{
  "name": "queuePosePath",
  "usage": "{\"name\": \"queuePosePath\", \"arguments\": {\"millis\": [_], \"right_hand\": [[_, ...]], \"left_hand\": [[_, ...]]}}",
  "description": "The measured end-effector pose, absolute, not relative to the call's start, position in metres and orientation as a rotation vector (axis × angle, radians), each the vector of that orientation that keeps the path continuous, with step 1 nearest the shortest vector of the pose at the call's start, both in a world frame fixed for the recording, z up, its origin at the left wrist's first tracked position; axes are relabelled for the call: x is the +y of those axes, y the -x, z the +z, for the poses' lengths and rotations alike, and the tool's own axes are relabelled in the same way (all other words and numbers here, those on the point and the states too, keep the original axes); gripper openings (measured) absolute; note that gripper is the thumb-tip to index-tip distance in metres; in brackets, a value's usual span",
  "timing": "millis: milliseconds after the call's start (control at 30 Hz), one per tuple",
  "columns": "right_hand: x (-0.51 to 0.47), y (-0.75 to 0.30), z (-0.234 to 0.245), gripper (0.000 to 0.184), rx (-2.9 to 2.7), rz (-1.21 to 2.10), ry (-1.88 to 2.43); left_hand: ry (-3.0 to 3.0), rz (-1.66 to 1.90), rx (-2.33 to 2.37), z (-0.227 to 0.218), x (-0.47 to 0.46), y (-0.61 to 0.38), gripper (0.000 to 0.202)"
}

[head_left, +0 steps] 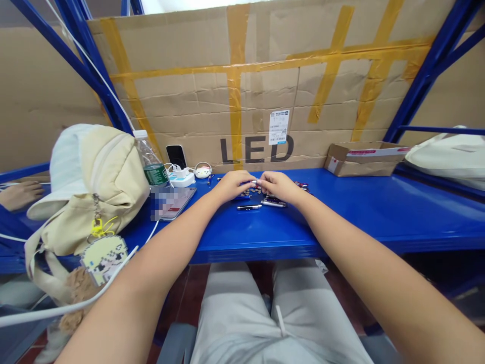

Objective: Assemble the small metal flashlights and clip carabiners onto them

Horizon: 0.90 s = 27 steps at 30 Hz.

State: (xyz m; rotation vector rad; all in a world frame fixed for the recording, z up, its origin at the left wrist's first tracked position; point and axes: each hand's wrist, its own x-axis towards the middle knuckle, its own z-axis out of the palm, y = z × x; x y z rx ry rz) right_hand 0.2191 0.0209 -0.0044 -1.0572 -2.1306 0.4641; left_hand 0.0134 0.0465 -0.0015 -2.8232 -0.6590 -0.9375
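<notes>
My left hand (231, 184) and my right hand (276, 184) meet over the blue shelf (359, 212), fingertips pinched together on a small slim object (256, 180) that I cannot name. Below and between the hands lie several small pen-shaped metal pieces: a black one (249, 207) in front and a silvery one (273, 203) to its right. A cluster of tiny parts (254, 191) sits under the fingers. More small pieces show behind the right hand (303, 186).
A cream bag (94, 192) with a pixel charm (103, 257) stands at left, beside a water bottle (150, 162), a phone (172, 203), a charger (181, 177). A cardboard box (364, 159) sits right. Taped "LED" cardboard (265, 101) backs the shelf. Another person's hand (20, 194) shows far left.
</notes>
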Motion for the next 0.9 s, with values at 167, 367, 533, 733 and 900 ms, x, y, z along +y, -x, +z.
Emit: {"name": "queuePosePath", "arguments": {"millis": [167,367,533,733,900], "right_hand": [[0.021,-0.223,-0.005,0.030,-1.920,1.087,0.934],[0.021,-0.219,-0.005,0.032,-1.913,1.074,0.918],[0.019,-0.217,-0.001,0.034,-2.275,-0.031,1.085],[0.011,-0.214,0.002,0.038,-2.320,-0.448,1.343],[0.012,-0.206,-0.002,0.045,-2.141,-0.135,1.270]], "left_hand": [[2.645,-0.767,-0.668,0.002,0.038,-0.017,0.025],[2.614,-0.847,-0.693,0.004,0.036,-0.021,0.026],[2.864,-1.103,-0.831,0.003,0.039,-0.021,0.026],[2.927,-1.168,-0.832,0.004,0.036,-0.024,0.028],[2.701,-1.074,-0.732,0.005,0.033,-0.026,0.027]]}}
